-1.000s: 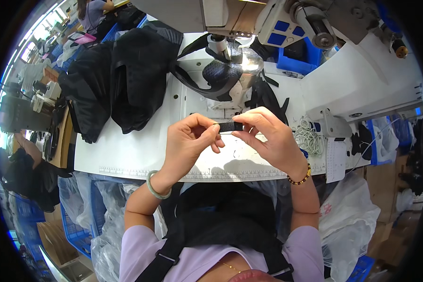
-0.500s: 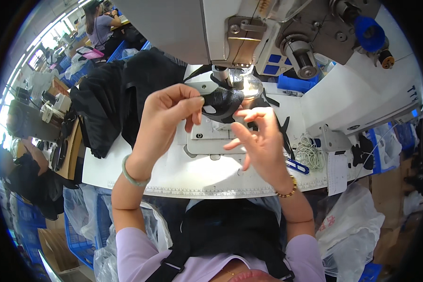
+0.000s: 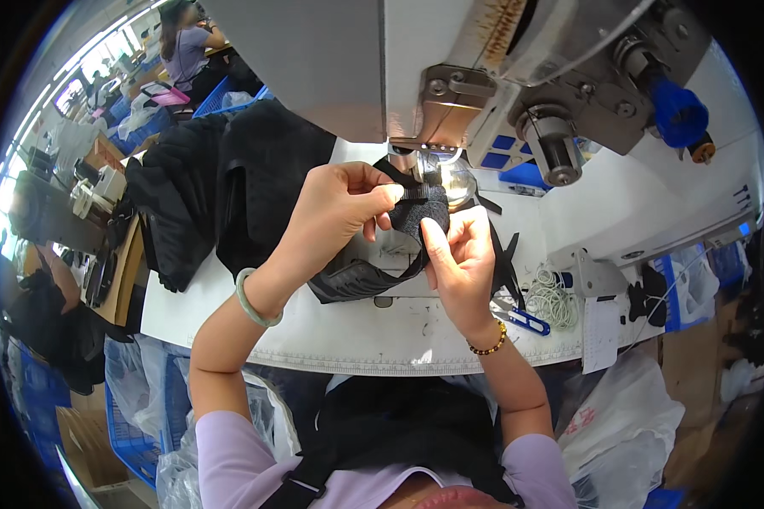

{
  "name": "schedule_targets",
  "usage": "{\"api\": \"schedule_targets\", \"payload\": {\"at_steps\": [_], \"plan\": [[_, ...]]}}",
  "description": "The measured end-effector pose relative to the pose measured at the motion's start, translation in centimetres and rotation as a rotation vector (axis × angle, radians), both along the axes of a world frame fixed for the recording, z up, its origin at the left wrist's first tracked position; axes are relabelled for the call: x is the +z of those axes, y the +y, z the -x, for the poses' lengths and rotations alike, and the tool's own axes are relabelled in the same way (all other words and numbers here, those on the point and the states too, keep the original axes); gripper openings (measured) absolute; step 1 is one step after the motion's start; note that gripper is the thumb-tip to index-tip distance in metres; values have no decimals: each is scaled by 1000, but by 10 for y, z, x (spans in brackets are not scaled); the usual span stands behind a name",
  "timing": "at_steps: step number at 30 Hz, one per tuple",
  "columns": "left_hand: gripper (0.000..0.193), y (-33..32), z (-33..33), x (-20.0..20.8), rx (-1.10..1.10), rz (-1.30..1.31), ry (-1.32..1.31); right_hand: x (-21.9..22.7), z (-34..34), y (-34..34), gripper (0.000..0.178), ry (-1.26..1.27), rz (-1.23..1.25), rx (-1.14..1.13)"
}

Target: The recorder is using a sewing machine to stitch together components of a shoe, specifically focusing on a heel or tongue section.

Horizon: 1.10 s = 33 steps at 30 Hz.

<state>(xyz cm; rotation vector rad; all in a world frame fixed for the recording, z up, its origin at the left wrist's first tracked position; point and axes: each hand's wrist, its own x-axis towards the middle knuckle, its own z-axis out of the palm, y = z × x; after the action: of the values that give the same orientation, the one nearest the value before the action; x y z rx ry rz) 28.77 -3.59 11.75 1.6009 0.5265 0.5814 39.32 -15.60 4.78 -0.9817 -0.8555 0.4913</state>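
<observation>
In front of the sewing machine head [image 3: 314, 68], my left hand [image 3: 344, 208] pinches a short piece of black ribbed webbing between thumb and fingers, close to the needle area. My right hand [image 3: 464, 263] is closed on the edge of a dark padded fabric strap [image 3: 363, 282], thumb on top. This strap curves down and leftward from my hands over the white table. Its far end lies beneath the machine's presser area, where my fingers and the machine partly hide it.
Black fabric pieces [image 3: 267, 170] are heaped left of the machine. On the right lie blue-handled thread snips [image 3: 530, 321] and a tangle of pale cord [image 3: 554, 297]. A ruler strip [image 3: 373, 365] runs along the table's front edge. A person [image 3: 187, 47] sits in the background.
My right hand has gone from spread fingers to gripping the strap. The left hand has moved slightly right and down, and a length of strap now shows spread across the table.
</observation>
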Motion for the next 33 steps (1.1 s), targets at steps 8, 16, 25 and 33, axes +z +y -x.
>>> {"api": "schedule_targets", "payload": {"at_steps": [8, 16, 25, 33], "plan": [[17, 7, 1, -1, -2, 7, 3, 7, 5, 1, 19, -13, -33, -39], [16, 6, -2, 5, -25, 1, 40, 2, 0, -1, 32, -465, 37, -193], [16, 10, -2, 8, -71, -69, 81, -3, -1, 0, 35, -560, 43, -255], [26, 14, -7, 1, -119, -143, 65, -3, 0, -1, 37, -544, 80, -243]]}}
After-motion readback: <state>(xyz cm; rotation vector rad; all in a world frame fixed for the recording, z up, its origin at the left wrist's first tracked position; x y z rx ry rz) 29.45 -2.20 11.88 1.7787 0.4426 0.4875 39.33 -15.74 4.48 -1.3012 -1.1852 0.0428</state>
